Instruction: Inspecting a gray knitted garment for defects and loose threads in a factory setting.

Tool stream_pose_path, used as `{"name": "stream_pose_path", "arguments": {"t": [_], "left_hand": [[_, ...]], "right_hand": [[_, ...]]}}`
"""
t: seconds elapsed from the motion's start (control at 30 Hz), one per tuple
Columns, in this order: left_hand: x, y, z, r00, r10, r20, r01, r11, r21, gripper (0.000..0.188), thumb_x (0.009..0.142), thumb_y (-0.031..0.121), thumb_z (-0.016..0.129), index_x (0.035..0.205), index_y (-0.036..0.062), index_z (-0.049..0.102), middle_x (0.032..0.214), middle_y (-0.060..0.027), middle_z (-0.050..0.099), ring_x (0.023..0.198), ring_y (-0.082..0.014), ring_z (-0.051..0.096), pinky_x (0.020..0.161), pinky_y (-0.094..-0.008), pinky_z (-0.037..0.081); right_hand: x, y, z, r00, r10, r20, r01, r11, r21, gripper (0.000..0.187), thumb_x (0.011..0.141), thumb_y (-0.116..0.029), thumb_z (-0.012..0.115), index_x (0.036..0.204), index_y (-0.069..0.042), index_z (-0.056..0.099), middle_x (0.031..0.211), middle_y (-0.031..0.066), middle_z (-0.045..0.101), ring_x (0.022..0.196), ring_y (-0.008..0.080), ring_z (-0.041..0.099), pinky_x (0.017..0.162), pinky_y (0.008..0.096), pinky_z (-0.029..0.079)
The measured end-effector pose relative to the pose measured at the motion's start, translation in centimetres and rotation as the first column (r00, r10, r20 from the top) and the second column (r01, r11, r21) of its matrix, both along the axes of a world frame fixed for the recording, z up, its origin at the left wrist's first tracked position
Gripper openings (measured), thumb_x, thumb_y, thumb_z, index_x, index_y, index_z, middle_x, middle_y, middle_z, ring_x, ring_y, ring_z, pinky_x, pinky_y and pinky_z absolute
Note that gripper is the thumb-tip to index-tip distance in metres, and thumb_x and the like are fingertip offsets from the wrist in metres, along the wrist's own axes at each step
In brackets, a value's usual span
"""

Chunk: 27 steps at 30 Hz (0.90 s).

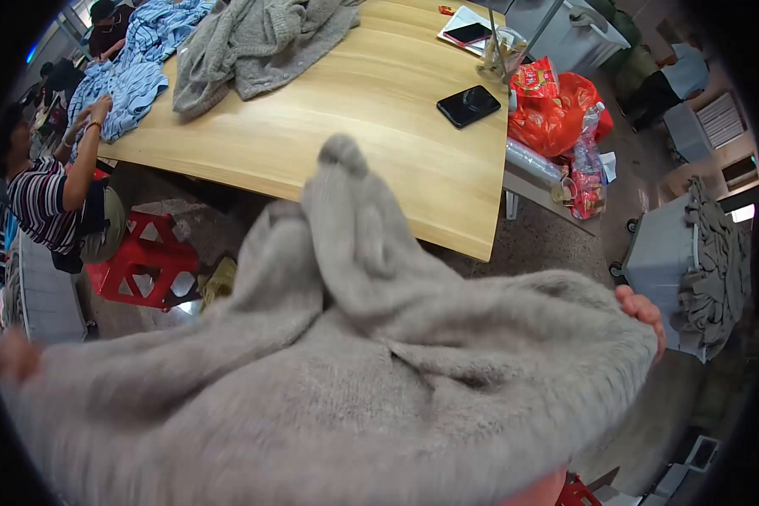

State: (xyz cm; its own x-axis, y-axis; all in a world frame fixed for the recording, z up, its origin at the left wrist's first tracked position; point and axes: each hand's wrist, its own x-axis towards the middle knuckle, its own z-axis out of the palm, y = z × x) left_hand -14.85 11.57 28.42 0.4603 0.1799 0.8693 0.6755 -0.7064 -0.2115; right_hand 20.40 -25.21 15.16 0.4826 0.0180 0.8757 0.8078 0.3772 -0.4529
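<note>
A grey-brown knitted sweater (337, 379) is spread wide between my two hands, filling the lower part of the view. My left hand (15, 356), smeared by motion, grips its edge at the far left. At the right, my right hand (643, 314) has its fingers wrapped over the ribbed edge. One sleeve-like fold of the knit sticks up in the middle, in front of the wooden table (413, 169). Another grey knitted garment (266, 51) lies heaped on the table's far left part.
Two dark phones (469, 106) lie toward the table's right edge, beside red plastic bags (557, 105). At left, a person in a striped top (55, 194) handles blue striped cloth (131, 80), near a red stool (148, 257). A wheeled bin (662, 253) piled with grey garments stands right.
</note>
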Motion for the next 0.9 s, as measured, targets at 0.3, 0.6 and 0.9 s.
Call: {"name": "stream_pose_path", "arguments": {"t": [0.3,0.6,0.9], "left_hand": [[19.5,-10.4,-21.6,0.66,-0.68,0.321,0.28,-0.173,-0.944,0.018,0.071,0.014,0.064,0.084,0.001,0.063,0.076,-0.0189,0.062,0.069,-0.0324,0.062,0.061,-0.036,0.048],[17.8,-8.4,-25.4,0.566,-0.804,0.184,0.111,-0.147,-0.983,0.026,0.068,0.009,0.068,0.093,0.0026,0.064,0.079,-0.0185,0.063,0.072,-0.0328,0.063,0.064,-0.0353,0.049],[14.1,-5.7,-29.8,0.799,-0.095,0.594,0.323,-0.765,-0.557,0.013,0.07,-0.001,0.067,0.082,-0.0018,0.064,0.076,-0.0026,0.064,0.064,-0.0079,0.057,0.061,-0.0231,0.046]], "right_hand": [[-2.5,10.2,-8.0,0.834,0.226,-0.504,-0.552,0.338,-0.762,0.067,0.061,-0.006,0.07,0.123,-0.003,0.047,0.115,0.0157,0.055,0.11,0.0283,0.052,0.093,0.0351,0.042],[-2.4,10.0,-17.0,0.153,0.431,-0.889,-0.973,0.225,-0.058,0.026,0.072,0.004,0.057,0.097,0.002,0.063,0.087,0.0012,0.066,0.081,0.0068,0.055,0.075,0.0242,0.045],[-2.0,11.6,-17.7,0.452,0.275,-0.849,-0.883,0.278,-0.379,0.024,0.065,-0.002,0.06,0.089,0.0,0.062,0.076,0.0057,0.065,0.073,0.0102,0.058,0.069,0.0267,0.046]]}}
